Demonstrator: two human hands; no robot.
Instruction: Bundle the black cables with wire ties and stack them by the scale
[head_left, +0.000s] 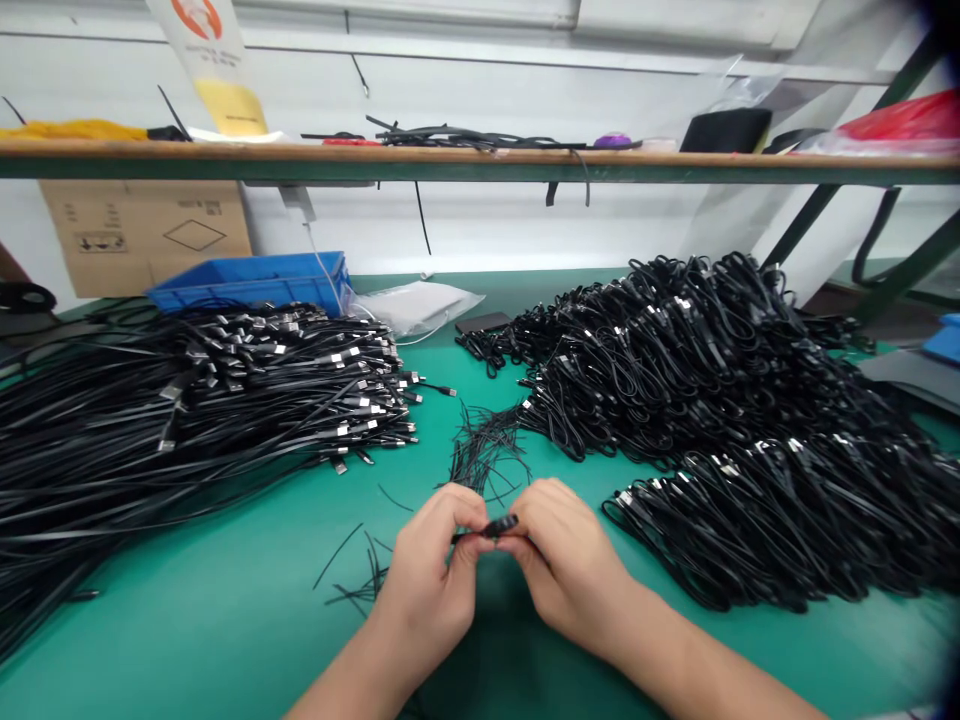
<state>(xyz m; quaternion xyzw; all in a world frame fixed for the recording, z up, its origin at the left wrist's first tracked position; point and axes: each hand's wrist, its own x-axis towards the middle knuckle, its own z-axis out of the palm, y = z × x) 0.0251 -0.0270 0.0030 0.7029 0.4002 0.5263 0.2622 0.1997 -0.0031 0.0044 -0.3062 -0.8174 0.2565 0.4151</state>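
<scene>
A small black cable-like piece (504, 525), partly hidden by the fingers, lies at near centre, pinched narrowly between thumb and fingers of the left hand (435, 565) and right hand (566, 565). Just beyond are thin black strips (484, 440); straight cables (225, 400) lie left, coiled cables (660, 360) right. Far left, a blue tray (259, 290), contents hidden, stands before a cardboard box (142, 235); beside it, a clear plastic bag (466, 299) holds something flat and white.

Bright, even light is washing the tabletop (247, 600), while a soft shadow is darkening it beneath the hands (574, 565). Dark blur is clouding the right corners.
</scene>
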